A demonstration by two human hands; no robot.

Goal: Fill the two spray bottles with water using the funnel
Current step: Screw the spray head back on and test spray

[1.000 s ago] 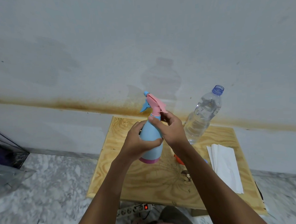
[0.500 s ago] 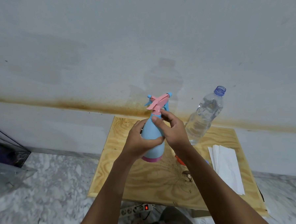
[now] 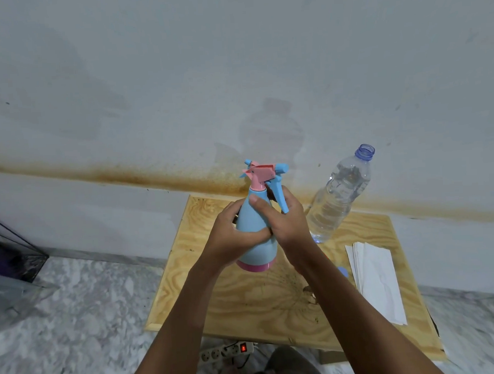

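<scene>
Left hand (image 3: 237,236) is wrapping round the blue body of the spray bottle (image 3: 257,252), holding it upright over the plywood table (image 3: 217,291). Right hand (image 3: 288,222) is gripping the bottle's neck just under the pink-and-blue trigger head (image 3: 263,173), thumb pressing the front. Further right, an uncapped clear water bottle (image 3: 340,196) is standing on the table, white paper sheets (image 3: 379,277) lying near it.

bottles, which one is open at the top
The clear water bottle: its neck has no cap. The blue spray bottle has its spray head on.
</scene>
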